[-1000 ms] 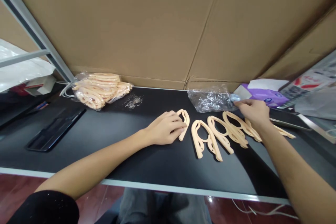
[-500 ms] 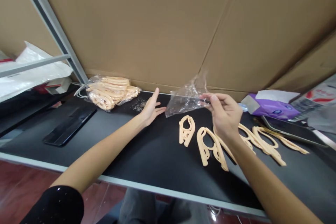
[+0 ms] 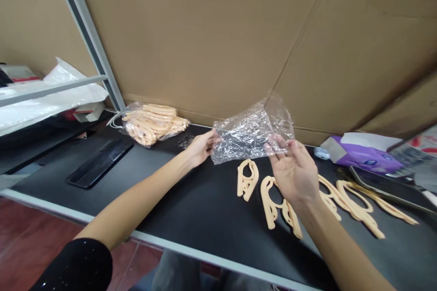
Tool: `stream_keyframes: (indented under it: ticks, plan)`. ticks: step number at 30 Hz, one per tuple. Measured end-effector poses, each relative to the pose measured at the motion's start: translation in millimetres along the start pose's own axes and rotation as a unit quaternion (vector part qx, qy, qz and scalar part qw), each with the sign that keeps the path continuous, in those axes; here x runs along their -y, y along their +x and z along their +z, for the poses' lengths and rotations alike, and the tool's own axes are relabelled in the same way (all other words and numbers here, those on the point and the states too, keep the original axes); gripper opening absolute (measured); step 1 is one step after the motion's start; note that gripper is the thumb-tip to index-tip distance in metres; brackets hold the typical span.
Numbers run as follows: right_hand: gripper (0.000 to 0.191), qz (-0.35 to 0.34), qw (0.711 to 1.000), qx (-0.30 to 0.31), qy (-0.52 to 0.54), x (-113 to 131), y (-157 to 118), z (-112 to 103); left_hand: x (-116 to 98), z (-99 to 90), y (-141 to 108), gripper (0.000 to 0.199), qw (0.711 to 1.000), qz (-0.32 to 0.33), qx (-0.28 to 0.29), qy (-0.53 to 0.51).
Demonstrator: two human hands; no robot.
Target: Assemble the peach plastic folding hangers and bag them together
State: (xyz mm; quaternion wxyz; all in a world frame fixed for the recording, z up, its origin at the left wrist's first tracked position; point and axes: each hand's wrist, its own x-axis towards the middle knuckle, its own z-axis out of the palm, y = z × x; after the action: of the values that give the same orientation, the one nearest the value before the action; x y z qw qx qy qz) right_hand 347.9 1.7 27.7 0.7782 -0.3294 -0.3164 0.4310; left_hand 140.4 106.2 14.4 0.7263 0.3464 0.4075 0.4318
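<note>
A clear plastic bag [image 3: 247, 134] is stretched above the black table between my hands. My left hand [image 3: 201, 148] pinches its left edge. On the other side, my right hand [image 3: 295, 168], palm up, grips the bag's right end with thumb and fingers. Below the bag lies a small folded cream hanger [image 3: 248, 179]. A second cream hanger [image 3: 280, 207] lies nearer the front, partly behind my right hand. Several more cream hangers [image 3: 360, 207] are spread to the right. At the back left sits a clear bag packed with cream hangers [image 3: 153, 122].
A black phone [image 3: 99, 163] lies at the left. Purple tissue pack [image 3: 368, 154] and a dark tablet [image 3: 392, 188] are at the right. Cardboard [image 3: 198, 41] stands behind the table; a metal frame [image 3: 90, 32] rises at the left.
My left hand, which was open beside the bag, has closed on its left edge. The bag is spread wider, and my right hand has turned palm up. The view has shifted slightly.
</note>
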Motion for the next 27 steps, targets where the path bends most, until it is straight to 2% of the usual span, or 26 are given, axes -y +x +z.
stream_keyframes:
  ticks: [2,5,9,12,16,21,27]
  plan:
    - [0.020,-0.007,1.000,-0.011,-0.027,-4,-3,-1,-3,-6.0,4,0.016,0.999,0.039,-0.031,-0.005]
    - [0.025,-0.019,0.996,-0.031,-0.084,-12,-8,-2,-11,-16.4,10,0.019,0.994,0.090,-0.058,-0.005]
    - [0.027,0.040,0.982,-0.055,-0.174,-19,-7,-5,-18,-25.2,13,0.021,0.988,0.133,-0.082,0.015]
    - [0.026,0.088,0.972,-0.043,-0.216,-20,-1,-5,-18,-27.7,15,0.017,0.985,0.140,-0.089,0.037]
    - [0.038,0.117,0.962,-0.018,-0.245,-15,12,4,-18,-31.2,17,0.011,0.984,0.142,-0.085,0.070]
    - [0.023,0.164,0.954,0.003,-0.249,-11,30,15,-23,-37.6,19,0.009,0.980,0.146,-0.101,0.093]
    - [0.023,0.181,0.945,0.007,-0.274,-26,49,14,-26,-39.3,20,0.010,0.979,0.135,-0.108,0.106]
